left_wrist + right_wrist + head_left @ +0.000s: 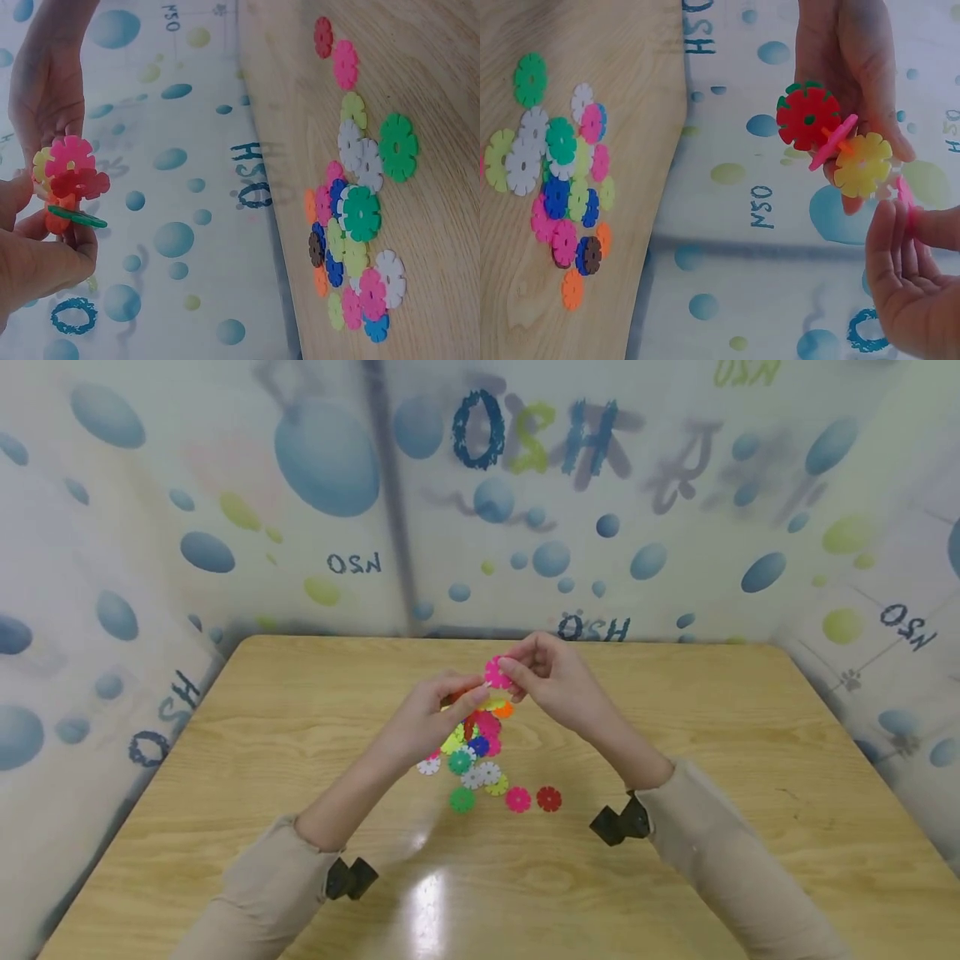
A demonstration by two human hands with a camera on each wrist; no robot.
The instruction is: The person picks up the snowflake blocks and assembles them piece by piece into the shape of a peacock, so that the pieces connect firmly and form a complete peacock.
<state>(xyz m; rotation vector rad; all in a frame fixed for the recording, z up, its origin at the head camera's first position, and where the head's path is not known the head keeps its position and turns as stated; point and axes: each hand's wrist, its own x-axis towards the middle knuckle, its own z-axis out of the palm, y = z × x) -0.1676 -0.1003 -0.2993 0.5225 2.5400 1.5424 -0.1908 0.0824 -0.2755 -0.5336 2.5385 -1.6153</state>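
My left hand (422,720) holds a cluster of interlocking snowflake discs above the table. In the right wrist view the cluster shows a red disc (799,120) backed by green, a pink disc (823,151) seen nearly edge-on, a bit of orange, a yellow disc (868,171) and a pale one beside it. Between thumb and fingers, my right hand (561,683) pinches another pink disc (495,672) at the cluster's outer edge. Whether that disc is slotted into the pale one cannot be told. Fingers partly hide the cluster in the head view.
Below the hands, a loose heap of notched discs lies on the wooden table (675,860), in green, white, blue, pink, yellow and orange. Nearer the front lie a green disc (462,799), a pink disc (518,799) and a red disc (549,799). A patterned wall covering (637,460) stands behind.
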